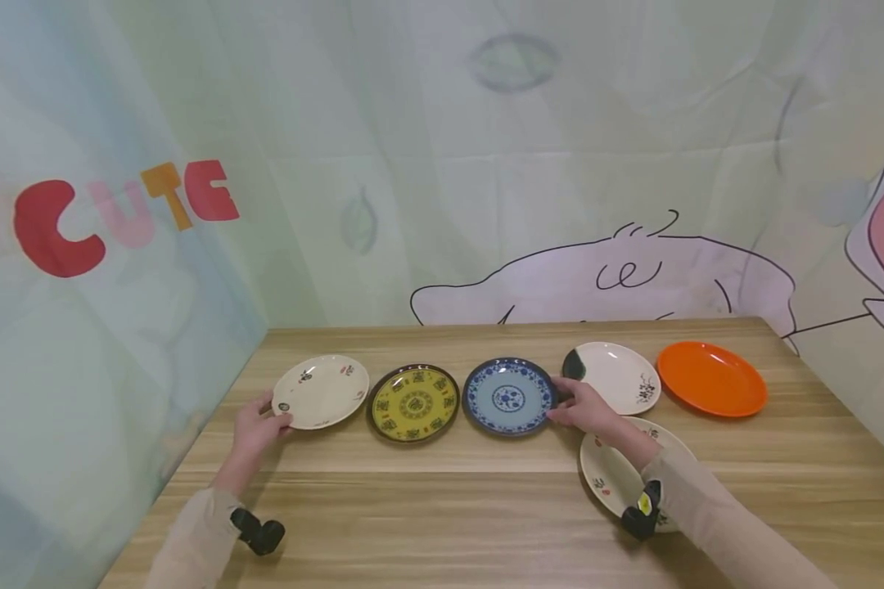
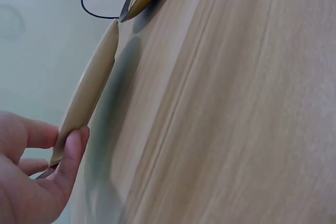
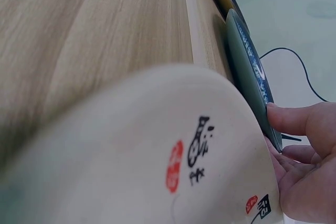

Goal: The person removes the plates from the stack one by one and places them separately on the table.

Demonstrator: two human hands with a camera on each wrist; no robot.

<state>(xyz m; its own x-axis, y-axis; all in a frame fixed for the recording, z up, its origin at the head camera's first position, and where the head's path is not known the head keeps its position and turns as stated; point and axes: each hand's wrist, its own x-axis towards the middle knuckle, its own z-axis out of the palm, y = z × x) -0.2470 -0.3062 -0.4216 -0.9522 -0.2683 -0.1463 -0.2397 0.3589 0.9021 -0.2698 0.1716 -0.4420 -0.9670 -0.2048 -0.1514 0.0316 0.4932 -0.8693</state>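
My left hand (image 1: 256, 427) grips the left rim of a cream plate (image 1: 321, 393) with small dark and red motifs. In the left wrist view, thumb and fingers pinch that plate's edge, and a shadow lies on the wood under it. My right hand (image 1: 588, 407) pinches the right rim of a blue-and-white patterned plate (image 1: 508, 398) with a dark edge. A yellow patterned plate (image 1: 414, 404) lies between these two. Below the right forearm sits another cream plate (image 1: 608, 478) with red and black marks, partly hidden by the arm; it looms large in the right wrist view.
A white plate (image 1: 615, 378) with a dark green patch lies behind the right hand. Farther right is an orange plate (image 1: 711, 379). The wooden table (image 1: 427, 523) ends at a printed curtain (image 1: 354, 164) at the back and left.
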